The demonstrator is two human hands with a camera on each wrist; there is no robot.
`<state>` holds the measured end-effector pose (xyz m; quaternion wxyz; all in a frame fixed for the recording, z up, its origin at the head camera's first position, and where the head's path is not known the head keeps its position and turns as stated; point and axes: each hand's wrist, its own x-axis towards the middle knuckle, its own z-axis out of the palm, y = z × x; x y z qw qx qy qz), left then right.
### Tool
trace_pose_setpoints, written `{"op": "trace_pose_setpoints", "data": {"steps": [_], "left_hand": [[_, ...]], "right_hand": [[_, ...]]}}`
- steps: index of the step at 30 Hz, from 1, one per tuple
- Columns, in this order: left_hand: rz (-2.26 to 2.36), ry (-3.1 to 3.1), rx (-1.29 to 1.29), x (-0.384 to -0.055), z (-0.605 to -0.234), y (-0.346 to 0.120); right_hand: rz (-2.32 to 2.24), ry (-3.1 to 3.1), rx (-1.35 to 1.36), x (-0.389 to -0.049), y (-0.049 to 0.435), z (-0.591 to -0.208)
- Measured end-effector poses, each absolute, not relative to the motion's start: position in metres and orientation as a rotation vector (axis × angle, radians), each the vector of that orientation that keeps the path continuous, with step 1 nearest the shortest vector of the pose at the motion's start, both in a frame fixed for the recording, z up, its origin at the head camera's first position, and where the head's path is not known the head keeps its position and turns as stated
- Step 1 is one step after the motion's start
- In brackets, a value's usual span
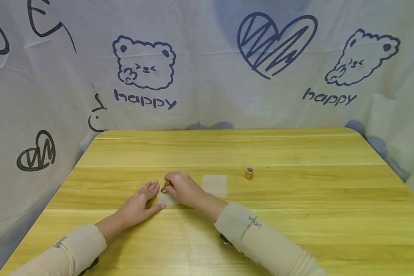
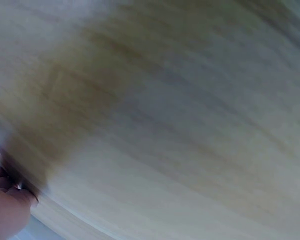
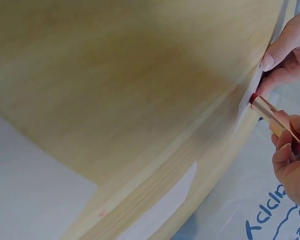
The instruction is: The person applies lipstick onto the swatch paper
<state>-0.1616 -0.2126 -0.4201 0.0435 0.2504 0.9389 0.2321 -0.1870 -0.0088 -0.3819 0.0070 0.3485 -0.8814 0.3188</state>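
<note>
My right hand [image 1: 185,189] grips a lipstick [image 3: 272,116] with a gold tube and a red tip. Its tip meets a small white sheet of paper [image 1: 167,199] on the table, left of centre. Spread beside the sheet, my left hand [image 1: 137,206] rests on the table with its thumb and fingertips at the paper's left edge. Part of the sheet is hidden under the right hand. In the left wrist view only a bit of a hand [image 2: 10,205] shows at the lower left.
A second square of pale paper [image 1: 215,185] lies just right of the right hand. Beyond it stands a short gold cap [image 1: 249,173], hollow end up. The wooden table [image 1: 313,222] reaches back to a printed cloth curtain [image 1: 207,84].
</note>
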Motion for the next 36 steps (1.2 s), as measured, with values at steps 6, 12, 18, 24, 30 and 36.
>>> {"op": "trace_pose_setpoints", "data": {"steps": [6, 12, 18, 24, 30, 36], "left_hand": [[0.727, 2.867, 0.754, -0.162, -0.42, -0.212], [0.724, 2.874, 0.738, -0.162, -0.419, -0.212], [0.723, 2.87, 0.734, -0.161, -0.419, -0.211], [0.724, 2.868, 0.739, -0.161, -0.419, -0.212], [0.715, 2.87, 0.733, -0.161, -0.42, -0.212], [0.716, 2.868, 0.733, -0.161, -0.42, -0.211]], "right_hand": [[0.999, -2.769, 1.082, -0.187, -0.007, -0.382], [0.98, -2.77, 1.092, -0.185, -0.002, -0.38], [0.96, -2.774, 1.117, -0.184, 0.002, -0.379], [0.937, -2.776, 1.13, -0.182, 0.007, -0.379], [0.989, -2.75, 1.153, -0.181, 0.012, -0.379], [1.026, -2.737, 1.165, -0.179, 0.019, -0.379]]}}
